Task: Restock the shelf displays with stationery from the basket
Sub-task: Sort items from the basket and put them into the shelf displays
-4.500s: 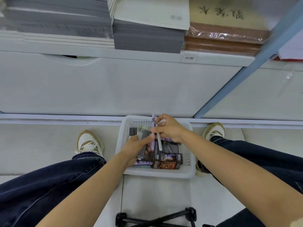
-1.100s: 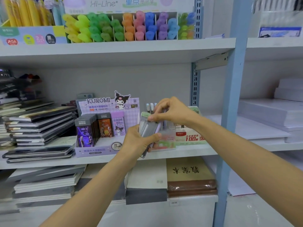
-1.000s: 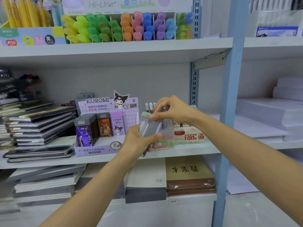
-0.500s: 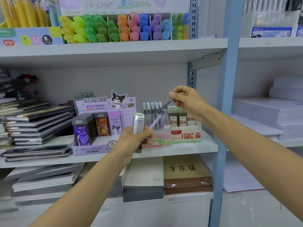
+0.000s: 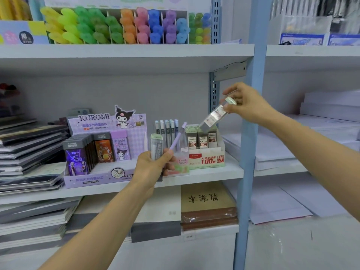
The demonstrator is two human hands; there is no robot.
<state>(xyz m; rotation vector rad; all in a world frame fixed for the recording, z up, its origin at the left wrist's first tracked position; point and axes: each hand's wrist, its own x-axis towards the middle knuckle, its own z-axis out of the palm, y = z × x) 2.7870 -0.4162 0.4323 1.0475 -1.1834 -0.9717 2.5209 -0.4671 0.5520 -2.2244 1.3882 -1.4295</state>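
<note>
The left hand (image 5: 153, 164) and right hand (image 5: 248, 103) are bare, the forearms uncovered too.

On the middle shelf (image 5: 214, 175), left to right: a notebook stack (image 5: 29, 149), the Kuromi display box (image 5: 105, 145), the Fruit Soda display (image 5: 182, 164), then the refill box (image 5: 208, 158), nearest the upright post (image 5: 251, 114). The left hand (image 5: 152, 168) is in front of the Fruit Soda display, holding a flat case (image 5: 156, 147) upright and a pen (image 5: 177, 138) just right of it. The right hand (image 5: 247, 102) is above and right of the refill box, holding a refill case (image 5: 214, 115) tilted – its lower end at the box's back row. Highlighters (image 5: 124, 26) stand on the upper shelf (image 5: 126, 53). Books (image 5: 206, 205) lie below the middle shelf; paper stacks (image 5: 282, 149) lie right of the post.
</note>
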